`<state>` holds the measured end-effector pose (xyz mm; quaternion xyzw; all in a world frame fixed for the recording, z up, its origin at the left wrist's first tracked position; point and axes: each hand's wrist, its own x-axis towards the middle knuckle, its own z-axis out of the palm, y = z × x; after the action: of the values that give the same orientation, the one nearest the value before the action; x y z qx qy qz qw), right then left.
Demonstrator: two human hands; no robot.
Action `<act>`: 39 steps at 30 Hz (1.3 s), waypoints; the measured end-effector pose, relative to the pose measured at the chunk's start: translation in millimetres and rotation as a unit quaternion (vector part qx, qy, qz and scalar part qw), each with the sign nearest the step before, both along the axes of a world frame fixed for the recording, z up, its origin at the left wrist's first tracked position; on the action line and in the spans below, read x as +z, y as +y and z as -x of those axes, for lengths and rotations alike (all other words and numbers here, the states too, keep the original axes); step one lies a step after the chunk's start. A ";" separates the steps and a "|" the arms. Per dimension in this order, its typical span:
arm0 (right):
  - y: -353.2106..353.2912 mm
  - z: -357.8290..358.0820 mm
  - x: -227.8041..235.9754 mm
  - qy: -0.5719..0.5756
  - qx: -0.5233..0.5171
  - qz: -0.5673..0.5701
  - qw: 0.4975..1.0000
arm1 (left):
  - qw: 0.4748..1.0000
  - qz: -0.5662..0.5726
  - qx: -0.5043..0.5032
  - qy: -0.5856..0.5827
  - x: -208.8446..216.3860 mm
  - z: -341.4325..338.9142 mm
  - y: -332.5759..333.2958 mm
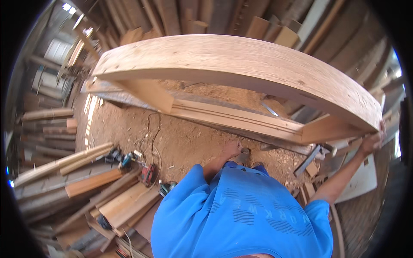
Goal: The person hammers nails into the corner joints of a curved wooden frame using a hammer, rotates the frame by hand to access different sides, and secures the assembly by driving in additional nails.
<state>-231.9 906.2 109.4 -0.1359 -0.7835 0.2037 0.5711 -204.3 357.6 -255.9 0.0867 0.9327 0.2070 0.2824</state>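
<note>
A large pale wooden frame (241,53) stands before me across a beam, its wide top board spanning most of the view. Grooves run along its lower board (236,118), and short end pieces join the two boards. At the frame's right end, my right hand (373,142) grips the corner, fingers wrapped round the edge. My left hand (231,149) is closed, low in front of my body and apart from the frame. Beside it shows a small dark rounded shape (245,151); whether my fingers hold it is unclear.
Sawdust and shavings cover the ground (124,120). To the left lie timber offcuts (92,182), several power tools, including a red one (149,174), and loose cords (150,133). Planks (172,17) lean along the back. A dark clamp-like bar (307,161) sits below the frame's right end.
</note>
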 end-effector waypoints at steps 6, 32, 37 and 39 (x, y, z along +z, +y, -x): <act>-9.6 6.1 -3.9 0.011 0.007 0.057 0.998 | 0.957 -0.181 0.223 -0.031 12.5 -16.1 2.0; 0.2 -2.2 -111.7 -0.136 -0.044 0.053 0.988 | 0.660 -0.493 0.511 -0.245 -33.2 38.0 -80.4; -89.8 -30.8 -78.1 -0.167 -0.023 0.223 0.960 | 0.445 -0.539 0.654 -0.289 -49.2 69.1 -87.4; -118.1 -34.3 -57.9 -0.165 -0.036 0.228 0.959 | 0.440 -0.518 0.684 -0.266 -38.3 76.0 -83.5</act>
<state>-197.7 788.1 51.5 -0.3227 -0.7940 0.3310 0.3947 -280.3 274.2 -294.2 -0.5087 0.2870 0.7900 0.1862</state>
